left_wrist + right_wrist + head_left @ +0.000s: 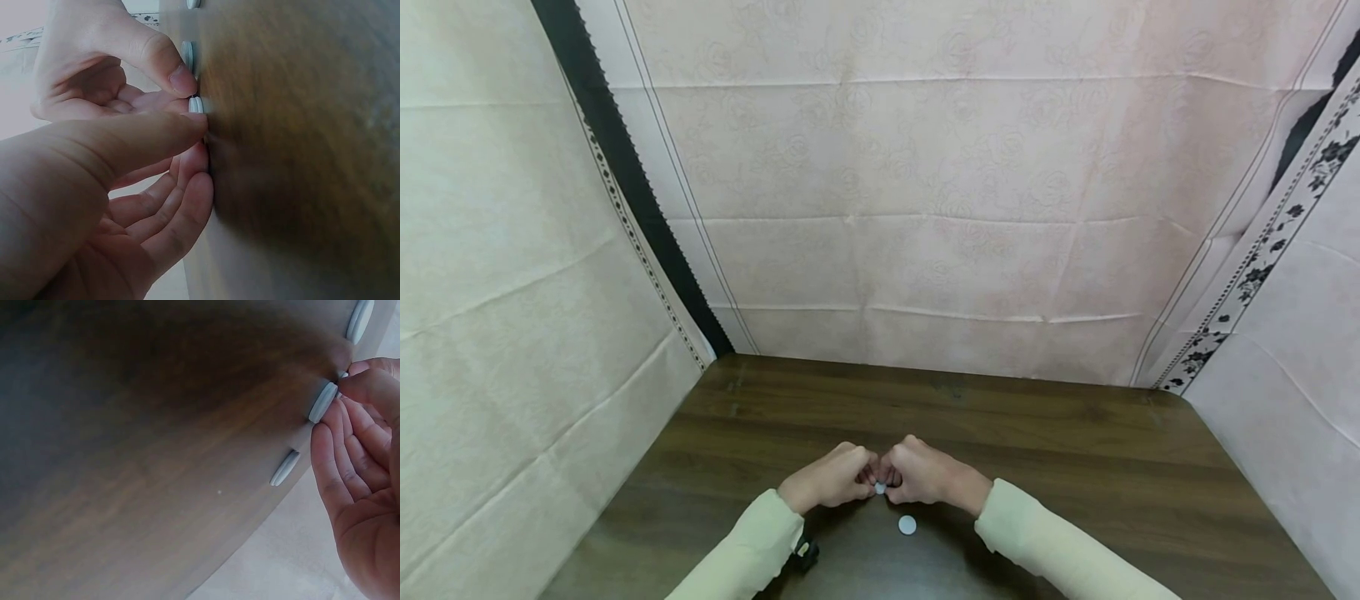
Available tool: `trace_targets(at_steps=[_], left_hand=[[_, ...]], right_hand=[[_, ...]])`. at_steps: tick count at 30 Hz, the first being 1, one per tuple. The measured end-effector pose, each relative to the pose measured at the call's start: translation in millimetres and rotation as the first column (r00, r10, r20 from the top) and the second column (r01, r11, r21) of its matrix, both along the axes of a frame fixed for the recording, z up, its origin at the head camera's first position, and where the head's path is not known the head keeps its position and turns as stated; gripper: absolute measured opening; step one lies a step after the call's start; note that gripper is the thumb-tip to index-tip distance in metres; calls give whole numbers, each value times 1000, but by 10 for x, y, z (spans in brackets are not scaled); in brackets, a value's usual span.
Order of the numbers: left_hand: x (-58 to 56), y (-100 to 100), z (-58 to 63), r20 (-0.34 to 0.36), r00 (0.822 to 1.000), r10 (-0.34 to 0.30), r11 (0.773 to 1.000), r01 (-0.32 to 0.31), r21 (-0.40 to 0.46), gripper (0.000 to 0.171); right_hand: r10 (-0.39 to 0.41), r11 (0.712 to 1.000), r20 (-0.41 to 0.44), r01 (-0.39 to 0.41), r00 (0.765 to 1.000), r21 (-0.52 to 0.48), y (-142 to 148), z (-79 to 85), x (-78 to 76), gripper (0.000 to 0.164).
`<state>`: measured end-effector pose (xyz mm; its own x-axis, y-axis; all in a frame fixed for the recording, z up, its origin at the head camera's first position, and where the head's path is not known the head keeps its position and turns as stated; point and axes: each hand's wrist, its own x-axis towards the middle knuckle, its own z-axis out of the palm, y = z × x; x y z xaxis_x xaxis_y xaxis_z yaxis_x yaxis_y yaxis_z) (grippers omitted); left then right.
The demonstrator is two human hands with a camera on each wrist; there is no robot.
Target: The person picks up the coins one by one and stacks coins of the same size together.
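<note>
In the head view, my left hand and right hand meet low over the table, fingers curled inward. A small, round white disc sits between their fingertips. From the left wrist, my left thumb lies against this disc, and the tip of my right thumb is at its other edge. Both hands appear to pinch it. The right wrist view shows my right hand with its thumb bent over the fingers, close beside a pale disc. The fingers hide much of the pinched disc there.
Another white disc lies flat on the brown wooden table, nearer my body. More discs show in the right wrist view, one lower and one higher. Pale patterned cloth hangs behind the table and on both sides.
</note>
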<state>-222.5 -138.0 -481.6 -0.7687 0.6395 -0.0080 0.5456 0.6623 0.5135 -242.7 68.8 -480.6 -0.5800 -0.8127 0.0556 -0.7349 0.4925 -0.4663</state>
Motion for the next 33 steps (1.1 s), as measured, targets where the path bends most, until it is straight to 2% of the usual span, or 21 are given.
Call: trace_targets(at_steps=[18, 33], left_hand=[[21, -5, -16, 1, 1000, 5, 1000, -5, -9, 9], [-9, -10, -26, 10, 1000, -7, 1000, 7, -5, 10]], right_hand=[[25, 1000, -27, -24, 999, 5, 8, -15, -9, 10], [17, 1000, -24, -17, 1000, 5, 7, -15, -14, 9]])
